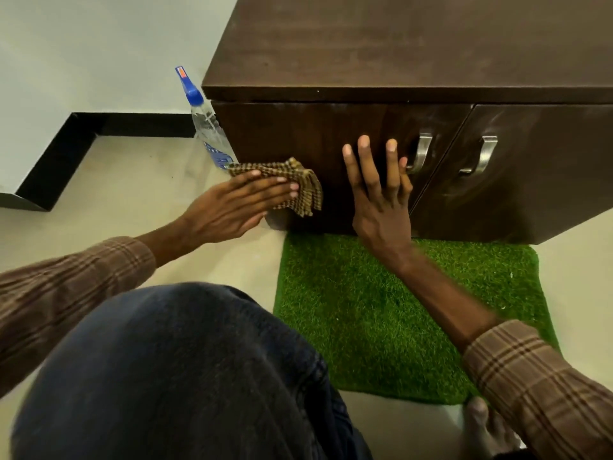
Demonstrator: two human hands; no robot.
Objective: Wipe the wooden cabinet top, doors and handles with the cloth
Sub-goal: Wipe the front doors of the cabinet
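Cabinet point(398, 44) cut off by the top and right picture edges; full extent not visible. Lower left corner of the cabinet front hidden behind cloth point(292, 180) and left hand point(232, 210). Spray bottle point(207, 124), just left of the cabinet, partly hidden by its side and by the cloth; label unreadable. Bare foot point(487, 429), well below the cabinet, blurred and cut off by the bottom edge.
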